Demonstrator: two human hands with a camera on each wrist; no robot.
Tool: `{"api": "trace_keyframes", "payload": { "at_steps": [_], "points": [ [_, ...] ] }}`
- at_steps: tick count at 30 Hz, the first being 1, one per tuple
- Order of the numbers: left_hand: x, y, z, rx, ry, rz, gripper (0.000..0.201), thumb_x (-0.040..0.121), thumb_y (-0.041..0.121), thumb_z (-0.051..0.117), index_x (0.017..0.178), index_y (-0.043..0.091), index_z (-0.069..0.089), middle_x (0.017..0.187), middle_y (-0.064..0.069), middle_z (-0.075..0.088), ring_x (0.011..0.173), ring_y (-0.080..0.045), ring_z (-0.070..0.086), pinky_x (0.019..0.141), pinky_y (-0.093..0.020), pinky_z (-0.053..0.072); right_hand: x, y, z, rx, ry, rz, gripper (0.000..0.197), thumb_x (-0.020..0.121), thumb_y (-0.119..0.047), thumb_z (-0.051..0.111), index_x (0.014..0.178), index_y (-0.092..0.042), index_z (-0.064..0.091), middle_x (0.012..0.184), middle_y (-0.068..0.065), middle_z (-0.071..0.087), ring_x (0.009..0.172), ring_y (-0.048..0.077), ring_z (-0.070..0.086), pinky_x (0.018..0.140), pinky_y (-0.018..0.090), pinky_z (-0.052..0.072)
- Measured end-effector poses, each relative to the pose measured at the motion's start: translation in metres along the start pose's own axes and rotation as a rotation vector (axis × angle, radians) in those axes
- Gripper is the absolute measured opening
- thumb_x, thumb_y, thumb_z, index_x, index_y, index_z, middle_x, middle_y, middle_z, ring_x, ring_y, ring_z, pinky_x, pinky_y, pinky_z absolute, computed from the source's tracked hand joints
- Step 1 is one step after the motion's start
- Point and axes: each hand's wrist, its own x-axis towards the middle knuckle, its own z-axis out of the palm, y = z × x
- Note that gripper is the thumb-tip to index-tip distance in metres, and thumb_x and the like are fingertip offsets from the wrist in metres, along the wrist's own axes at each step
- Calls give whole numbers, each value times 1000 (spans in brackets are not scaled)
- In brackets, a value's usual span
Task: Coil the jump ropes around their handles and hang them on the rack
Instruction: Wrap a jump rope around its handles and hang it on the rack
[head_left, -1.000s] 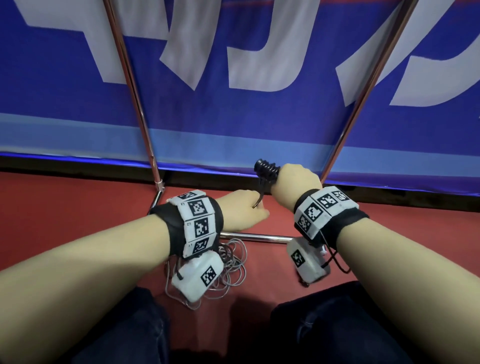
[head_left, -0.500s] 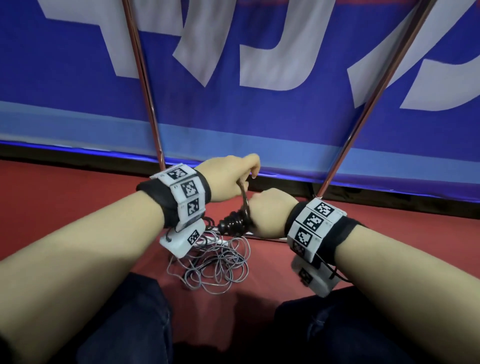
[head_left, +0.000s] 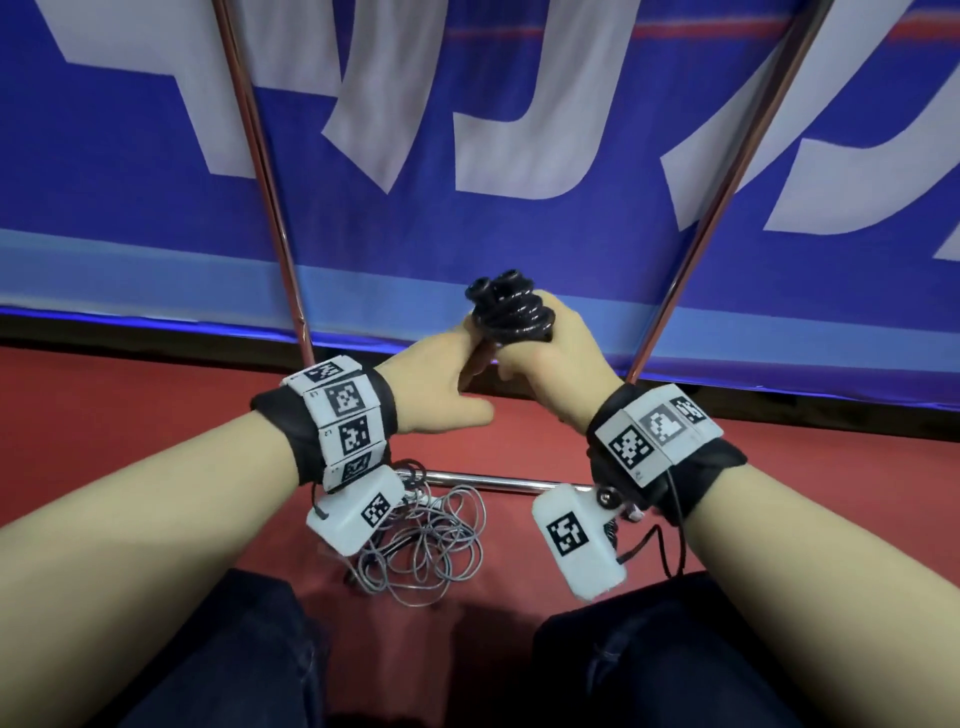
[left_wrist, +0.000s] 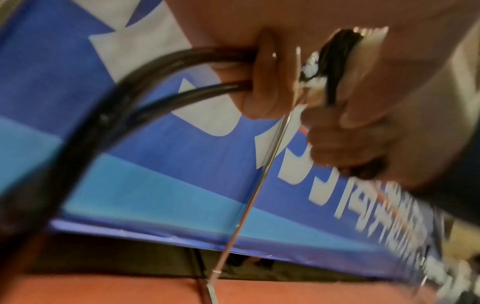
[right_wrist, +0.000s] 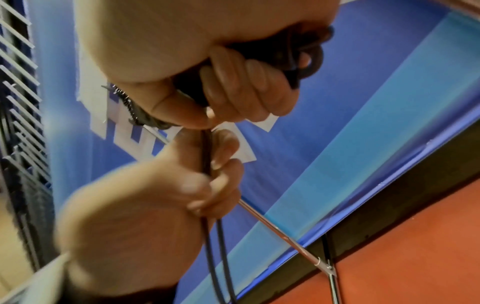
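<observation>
A sports hall or gym: red rubbery sports flooring (head_left: 130, 415), a long blue banner (head_left: 156, 208) with large white lettering along the wall, and a chrome rack (head_left: 270, 208) standing before it.

Our right hand (head_left: 540, 358) is covering the lower part of the black jump rope handles (head_left: 506, 306). Below our left hand (right_wrist: 145, 205), the black rope (right_wrist: 221, 257) is running off the picture's bottom edge, blurring.
</observation>
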Motion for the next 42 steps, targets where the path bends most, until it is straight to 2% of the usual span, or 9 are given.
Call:
{"api": "trace_keyframes", "payload": {
  "at_steps": [4, 7, 13, 17, 25, 29, 33, 37, 42],
  "points": [
    [6, 14, -1, -658, 31, -154, 40, 58, 44, 65, 79, 15, 48, 52, 6, 36, 41, -6, 27, 43, -21, 21, 6, 9, -4, -72, 11, 101, 24, 52, -19, 50, 72, -15, 36, 46, -14, 42, 44, 7, 36, 49, 22, 32],
    [8, 15, 4, -576, 182, -267, 49, 87, 59, 50, 63, 19, 34, 49, 5, 26, 40, -10, 20, 44, -22, 16, 10, 15, 1, -102, -1, 178, 24, 69, -13, 57, 81, -13, 37, 62, -3, 44, 50, 12, 36, 47, 22, 27],
    [13, 3, -2, -585, 322, -230, 60, 67, 69, 48, 81, 11, 52, 46, 10, 25, 41, -10, 22, 40, -20, 20, 8, 15, 3, -242, -98, 119, 27, 87, -21, 63, 101, -14, 40, 76, -2, 51, 55, 12, 47, 47, 22, 39],
    [14, -2, -2, -641, 318, -251, 63, 77, 64, 47, 102, 7, 58, 46, 11, 23, 41, -8, 20, 38, -18, 18, 3, 15, 0, -297, -169, 35, 18, 94, -27, 57, 90, -11, 48, 61, 4, 57, 43, 13, 52, 48, 26, 43],
    [15, 2, -1, -667, 355, -308, 48, 91, 60, 39, 73, 16, 50, 58, 3, 27, 44, -9, 20, 43, -21, 17, 8, 20, 7, -320, 35, 4, 29, 93, -30, 58, 73, -15, 43, 63, -3, 45, 55, 15, 40, 51, 27, 32],
    [16, 3, 2, -374, 319, -463, 58, 91, 65, 31, 63, 16, 42, 53, 1, 35, 42, -15, 29, 43, -22, 29, 13, 23, 4, -637, 15, -10, 22, 98, -29, 48, 86, -13, 41, 87, 9, 56, 79, 30, 51, 64, 33, 36],
    [12, 0, 17, -178, 106, -466, 58, 91, 64, 32, 84, 14, 59, 57, -4, 45, 45, -20, 40, 46, -22, 37, 21, 33, -6, -814, 30, 82, 11, 95, -20, 46, 94, -12, 39, 107, 19, 60, 99, 39, 55, 70, 36, 36],
    [7, -4, 30, 12, -143, -355, 28, 80, 33, 69, 91, 9, 61, 67, -3, 51, 51, -21, 46, 48, -22, 39, 21, 43, -6, -1008, -58, 148, 20, 93, -13, 46, 111, -4, 47, 114, 19, 59, 103, 38, 57, 71, 35, 36],
    [3, 1, 17, 368, -155, -213, 20, 78, 11, 61, 95, 19, 68, 69, 5, 58, 62, -12, 50, 61, -23, 39, 14, 48, 2, -1195, -214, 159, 26, 92, -9, 43, 116, -8, 51, 116, 12, 61, 105, 32, 60, 72, 34, 39]
  ]
}}
